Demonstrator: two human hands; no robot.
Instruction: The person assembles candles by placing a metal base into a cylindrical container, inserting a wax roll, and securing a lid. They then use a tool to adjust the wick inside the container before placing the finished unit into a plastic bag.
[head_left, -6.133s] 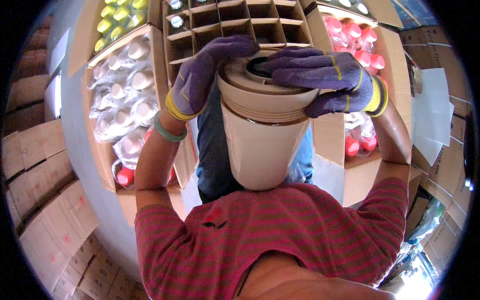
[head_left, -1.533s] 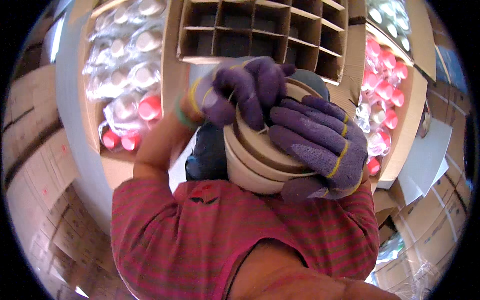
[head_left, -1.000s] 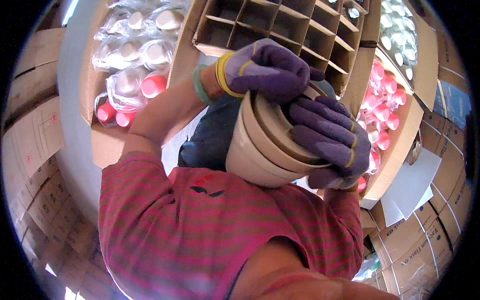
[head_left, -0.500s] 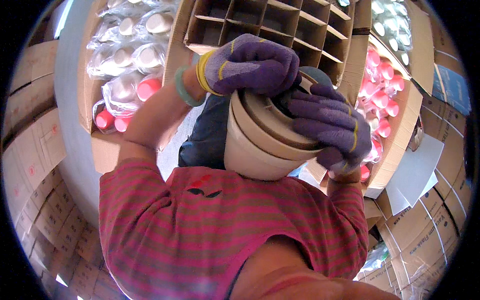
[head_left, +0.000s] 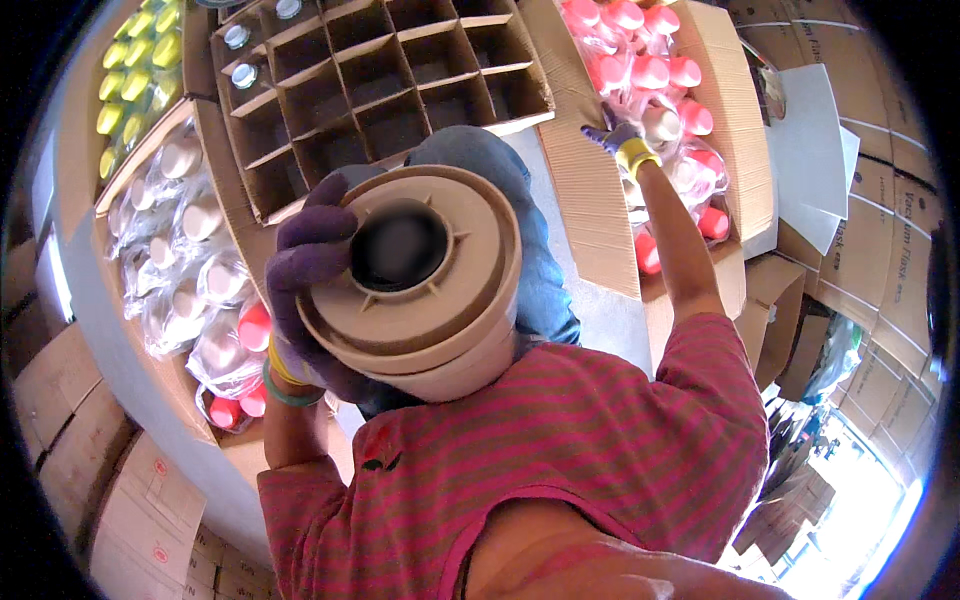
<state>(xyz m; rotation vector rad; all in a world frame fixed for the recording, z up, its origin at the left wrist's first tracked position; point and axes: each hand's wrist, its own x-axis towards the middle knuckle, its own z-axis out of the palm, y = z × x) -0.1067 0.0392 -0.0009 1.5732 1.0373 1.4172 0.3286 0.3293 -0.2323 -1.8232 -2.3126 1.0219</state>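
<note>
— What do you hold?

— My left hand (head_left: 310, 270), in a purple knit glove, grips a beige ribbed plastic canister (head_left: 420, 285) before my chest. My right hand (head_left: 622, 135) reaches into the carton of pink caps (head_left: 650, 75); its grip I cannot tell.

— And around?

— An empty cardboard divider box (head_left: 390, 80) and stacked cartons.

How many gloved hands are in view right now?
2. The left hand grips the beige container; the right hand reaches into the box of pink pieces.
</note>
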